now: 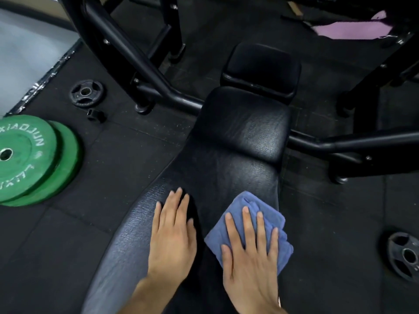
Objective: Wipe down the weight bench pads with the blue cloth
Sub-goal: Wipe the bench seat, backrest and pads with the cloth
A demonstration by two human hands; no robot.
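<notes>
Right hand point(248, 264) flat, fingers point(246, 223) spread, pressing folded blue cloth point(251, 214) onto long bench pad point(229, 159), right edge. Left hand point(172, 236) flat on pad beside cloth, fingers extended, gripping nothing. Green plates point(29, 159) on floor, left.

Black bench pad point(226, 159): blue cloth point(242, 223) flat near right edge, both hands on it. Rubber floor point(140, 155): two green plates point(34, 159) stacked left.

Head cam looks steeply down, close over bench pad point(229, 159).
</notes>
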